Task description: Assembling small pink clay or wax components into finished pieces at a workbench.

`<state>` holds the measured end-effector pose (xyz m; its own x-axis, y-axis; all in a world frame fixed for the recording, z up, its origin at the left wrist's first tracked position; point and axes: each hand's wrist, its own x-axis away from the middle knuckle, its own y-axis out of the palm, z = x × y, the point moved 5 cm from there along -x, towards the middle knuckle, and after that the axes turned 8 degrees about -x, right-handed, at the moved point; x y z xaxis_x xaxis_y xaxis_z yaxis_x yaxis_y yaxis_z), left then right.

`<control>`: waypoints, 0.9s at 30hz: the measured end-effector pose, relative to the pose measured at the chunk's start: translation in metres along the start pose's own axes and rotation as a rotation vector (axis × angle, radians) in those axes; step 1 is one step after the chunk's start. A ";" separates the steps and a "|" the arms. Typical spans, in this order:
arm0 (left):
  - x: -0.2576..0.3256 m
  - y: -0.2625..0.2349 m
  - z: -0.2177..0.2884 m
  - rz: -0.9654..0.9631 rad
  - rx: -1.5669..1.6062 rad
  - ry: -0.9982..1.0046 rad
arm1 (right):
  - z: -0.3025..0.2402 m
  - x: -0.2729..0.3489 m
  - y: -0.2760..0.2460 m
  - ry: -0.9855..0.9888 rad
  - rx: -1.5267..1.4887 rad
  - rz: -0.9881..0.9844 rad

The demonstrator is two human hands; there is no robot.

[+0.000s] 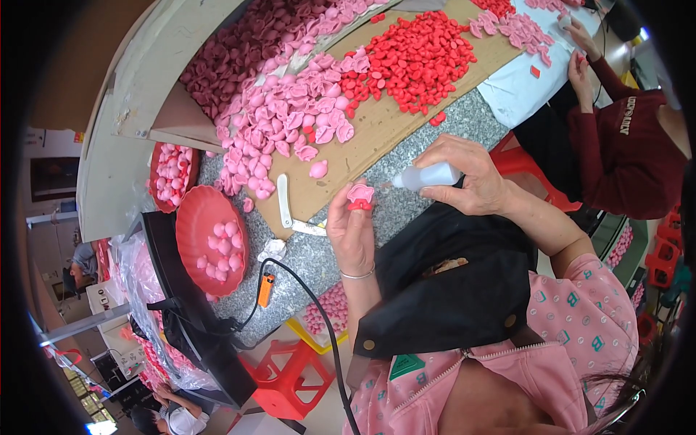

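Left hand [351,232] raised above near edge of granite tabletop [435,138], fingertips pinching small pink flower piece with red base [360,196]. Right hand [467,177] wrapped around small clear squeeze bottle [428,176], nozzle pointing at flower piece, tip just beside it. Cardboard sheet [384,123] on tabletop carries heaps of pink petals [283,109] and red pieces [417,58]. Red dish [190,239] with pink pieces near left edge. Another person's hands [580,51] at far right corner.

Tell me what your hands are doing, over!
Left hand pinching pink-and-red flower piece. Right hand gripping squeeze bottle, nozzle at the piece. Nothing between them.
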<state>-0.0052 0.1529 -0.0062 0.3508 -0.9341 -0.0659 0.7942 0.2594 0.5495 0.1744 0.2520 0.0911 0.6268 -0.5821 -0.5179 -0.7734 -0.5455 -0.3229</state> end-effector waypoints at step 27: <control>0.004 -0.008 0.001 -0.014 0.031 -0.028 | -0.005 0.000 0.016 -0.002 -0.037 -0.040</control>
<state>-0.0105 0.1473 -0.0100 0.3256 -0.9441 -0.0509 0.7831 0.2391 0.5742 0.1629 0.2402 0.0898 0.6568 -0.5582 -0.5069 -0.7437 -0.5904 -0.3136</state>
